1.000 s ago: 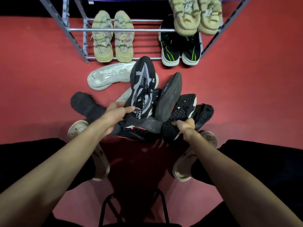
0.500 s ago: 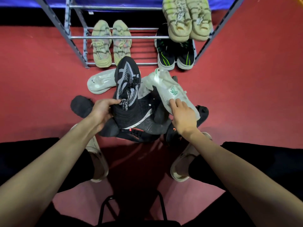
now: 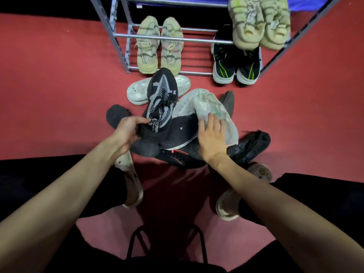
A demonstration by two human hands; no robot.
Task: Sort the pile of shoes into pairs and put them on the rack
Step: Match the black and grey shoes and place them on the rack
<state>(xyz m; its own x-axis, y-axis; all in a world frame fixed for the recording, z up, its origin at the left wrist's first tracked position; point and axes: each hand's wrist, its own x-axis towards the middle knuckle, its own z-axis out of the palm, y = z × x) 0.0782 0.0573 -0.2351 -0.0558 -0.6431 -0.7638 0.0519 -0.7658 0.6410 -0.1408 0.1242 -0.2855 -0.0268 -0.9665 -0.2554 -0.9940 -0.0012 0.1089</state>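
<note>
A pile of shoes lies on the red floor in front of the metal rack (image 3: 173, 39). My left hand (image 3: 129, 131) grips the heel of a black sneaker with a grey pattern (image 3: 161, 97), holding it toe-up over the pile. My right hand (image 3: 211, 138) rests flat with fingers spread on a white sneaker (image 3: 210, 107) lying on top. Black shoes sit under and around them: one at the left (image 3: 116, 117), one at the right (image 3: 250, 142), one with orange marks (image 3: 181, 156) at the bottom. A white slip-on (image 3: 137, 91) lies behind the pile.
On the rack's lowest shelf stand a beige pair (image 3: 159, 46) and a black pair with green stripes (image 3: 235, 64); another beige pair (image 3: 260, 22) sits on the shelf above. My feet in pale clogs (image 3: 130, 180) flank the pile. A black stool frame (image 3: 167, 247) is under me.
My right hand let go of a black mesh shoe and moved onto the white sneaker, which now lies on top. The left hand lifted the patterned black sneaker slightly leftward.
</note>
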